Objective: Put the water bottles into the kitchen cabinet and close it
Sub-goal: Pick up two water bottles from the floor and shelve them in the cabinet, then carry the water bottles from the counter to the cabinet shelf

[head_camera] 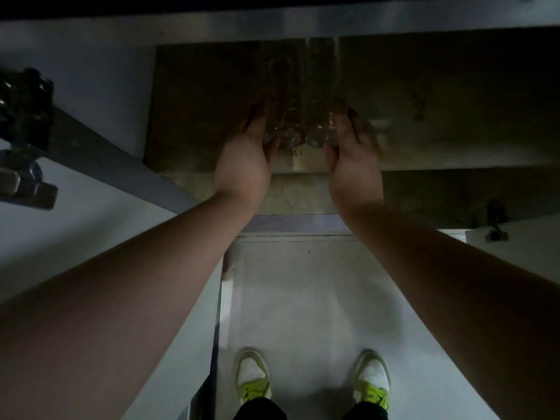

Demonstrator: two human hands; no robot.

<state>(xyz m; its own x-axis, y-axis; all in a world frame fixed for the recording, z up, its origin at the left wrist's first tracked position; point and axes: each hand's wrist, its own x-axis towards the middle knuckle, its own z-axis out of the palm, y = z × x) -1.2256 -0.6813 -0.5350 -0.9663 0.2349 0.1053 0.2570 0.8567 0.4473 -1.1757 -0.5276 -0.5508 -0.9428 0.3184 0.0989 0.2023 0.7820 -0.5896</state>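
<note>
bottles [303,116]: two clear plastic ones, lying side by side on the shelf [439,95] inside the cabinet, bases toward the person, necks pointing into the dark back; they are blurred and dim, so caps and fill level cannot be made out.
left hand [245,159]: against the outer side of the left-hand bottle, palm turned inward, fingers fairly straight and together along its wall; whether the thumb hooks round the base I cannot tell.
right hand [354,156]: mirrors it on the outer side of the right-hand bottle, fingers extended and lightly spread, pressing rather than wrapped.
handling: probably light if empty, heavier if filled; thin walls likely flex and dent under a squeeze, smooth plastic may slip, and round bodies lying flat will tend to roll apart.
where to hold: judged best on the outer flanks near the bases, squeezing the pair together as one.
door [91,207]: left of the shelf, swung open, hinge [24,180] showing; not yet closed.
shoes [253,377]: below the shelf, on the pale floor.
</note>
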